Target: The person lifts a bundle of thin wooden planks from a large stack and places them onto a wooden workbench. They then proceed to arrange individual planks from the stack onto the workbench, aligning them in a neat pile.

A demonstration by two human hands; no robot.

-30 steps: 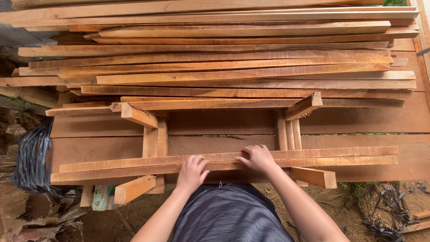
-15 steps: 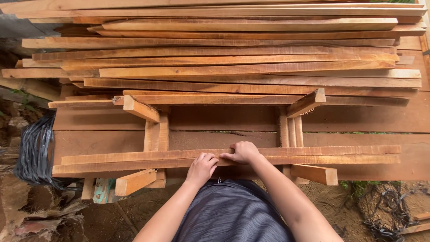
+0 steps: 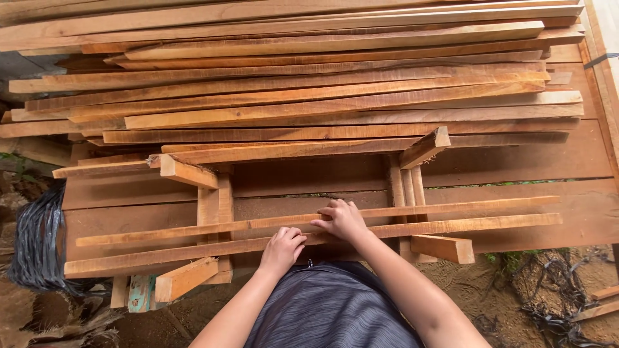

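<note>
Head view shows two long thin wooden slats (image 3: 445, 218) lying across a sawhorse frame (image 3: 216, 206) — stiff, light, probably splintery, best gripped mid-length. Left hand (image 3: 282, 250) rests curled on the near slat; right hand (image 3: 343, 219) lies fingers spread over both. At 12 o'clock — a stacked lumber pile (image 3: 309, 84).

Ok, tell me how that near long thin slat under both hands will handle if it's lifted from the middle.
The near slat looks stiff sawn wood, though being long and thin it may sag slightly at the ends. It is probably light for its length. Its flat faces should keep it from rolling, and the rough surface likely gives the left hand and right hand grip.
</note>
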